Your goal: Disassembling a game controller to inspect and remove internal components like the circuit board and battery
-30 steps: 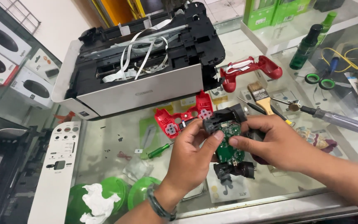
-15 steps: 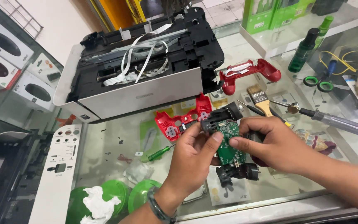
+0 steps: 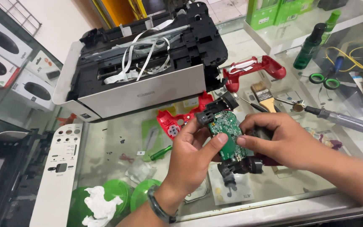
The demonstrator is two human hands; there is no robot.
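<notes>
Both hands hold a game controller's inner assembly over a glass counter. Its green circuit board (image 3: 227, 128) faces up, with a black trigger block at the top and a black thumbstick (image 3: 240, 167) at the bottom. My left hand (image 3: 192, 155) grips the left side, thumb pressed on the board. My right hand (image 3: 280, 141) grips the right side, fingers wrapped around a dark part. A red front shell (image 3: 174, 121) lies just behind the board, and a red back shell (image 3: 255, 69) lies further back.
A dismantled printer (image 3: 143, 71) with loose white ribbon cables fills the back left. A paintbrush (image 3: 263, 96), screwdriver (image 3: 341, 120), green bottle (image 3: 311, 42) and scissors (image 3: 326, 77) lie right. A white panel (image 3: 59, 164), green cups (image 3: 122, 195) with tissue sit front left.
The hands and the board have stayed in nearly the same spot. My left thumb has shifted onto the board's face and the assembly is tilted slightly differently.
</notes>
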